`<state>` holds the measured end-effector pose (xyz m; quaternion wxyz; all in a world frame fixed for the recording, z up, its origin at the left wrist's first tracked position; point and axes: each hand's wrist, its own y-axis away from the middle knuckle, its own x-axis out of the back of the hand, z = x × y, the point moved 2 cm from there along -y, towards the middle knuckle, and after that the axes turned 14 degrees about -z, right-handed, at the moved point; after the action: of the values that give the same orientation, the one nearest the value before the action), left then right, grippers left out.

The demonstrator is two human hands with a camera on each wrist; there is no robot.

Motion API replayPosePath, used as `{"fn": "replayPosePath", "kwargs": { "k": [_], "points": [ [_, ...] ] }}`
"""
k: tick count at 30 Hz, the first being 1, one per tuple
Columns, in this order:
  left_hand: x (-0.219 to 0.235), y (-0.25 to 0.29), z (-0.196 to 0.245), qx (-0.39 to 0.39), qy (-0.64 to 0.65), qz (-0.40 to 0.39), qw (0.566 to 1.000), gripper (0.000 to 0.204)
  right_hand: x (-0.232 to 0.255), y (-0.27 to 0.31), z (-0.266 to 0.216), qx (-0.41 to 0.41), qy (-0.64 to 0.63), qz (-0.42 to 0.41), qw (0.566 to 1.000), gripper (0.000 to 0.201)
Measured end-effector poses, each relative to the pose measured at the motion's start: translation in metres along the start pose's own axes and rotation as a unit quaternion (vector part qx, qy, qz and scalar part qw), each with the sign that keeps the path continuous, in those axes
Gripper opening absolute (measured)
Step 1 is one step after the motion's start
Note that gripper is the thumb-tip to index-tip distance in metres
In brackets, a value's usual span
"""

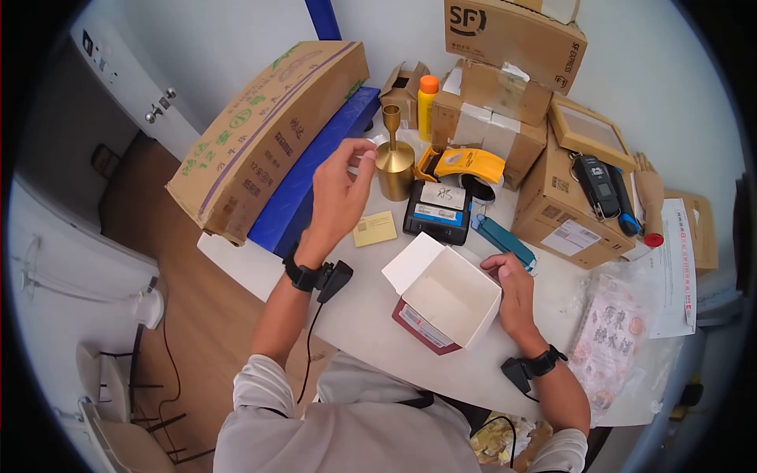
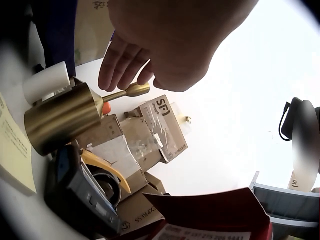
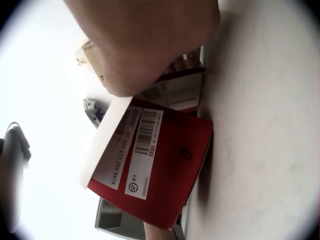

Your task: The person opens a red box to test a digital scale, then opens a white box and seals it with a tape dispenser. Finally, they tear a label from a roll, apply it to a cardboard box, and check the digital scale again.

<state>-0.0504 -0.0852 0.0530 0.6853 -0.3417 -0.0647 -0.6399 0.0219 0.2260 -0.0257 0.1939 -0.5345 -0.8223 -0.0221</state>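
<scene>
My left hand [image 1: 344,185] is raised beside a brass-coloured candlestick [image 1: 395,169], which has a wide cylindrical base and a thin stem with a small cup on top. In the left wrist view, its fingers [image 2: 116,65] extend loosely near the stem, gripping nothing. A dark red cardboard box [image 1: 427,331] with a white inside stands in front of me, lid flap up, nothing visible inside. My right hand [image 1: 516,296] rests against the right side of this box with relaxed fingers. The right wrist view shows shipping labels on the box's red wall [image 3: 180,150]; the fingertips are partly hidden.
Behind the box sits a black label printer [image 1: 438,213], with yellow sticky notes [image 1: 374,229] to its left and a teal case [image 1: 505,240] to its right. Cartons [image 1: 493,142] stack at the back. A long carton [image 1: 268,142] lies left; bubble wrap [image 1: 607,339] lies right.
</scene>
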Motion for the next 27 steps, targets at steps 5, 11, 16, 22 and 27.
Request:
{"fn": "replayPosePath", "kwargs": {
  "k": [5, 11, 16, 22, 27],
  "points": [
    [0.017, -0.015, -0.016, 0.044, -0.117, 0.024, 0.992, 0.03, 0.003, 0.0, 0.0, 0.022, 0.014, 0.016, 1.0, 0.038],
    [0.005, -0.033, -0.035, 0.028, -0.265, -0.056, 0.962, 0.051, 0.002, 0.0, -0.001, 0.026, 0.009, 0.02, 0.999, 0.042],
    [0.001, -0.038, -0.031, 0.099, -0.294, -0.102, 0.945, 0.056, 0.002, 0.0, -0.003, 0.032, 0.006, 0.024, 0.999, 0.044],
    [-0.003, -0.047, -0.055, 0.085, -0.306, -0.101, 0.943, 0.052, 0.003, 0.0, -0.002, 0.031, 0.007, 0.023, 0.999, 0.045],
    [-0.004, -0.044, -0.056, 0.074, -0.313, -0.091, 0.942, 0.044, 0.003, 0.0, -0.005, 0.032, 0.015, 0.021, 0.999, 0.045]
  ]
}}
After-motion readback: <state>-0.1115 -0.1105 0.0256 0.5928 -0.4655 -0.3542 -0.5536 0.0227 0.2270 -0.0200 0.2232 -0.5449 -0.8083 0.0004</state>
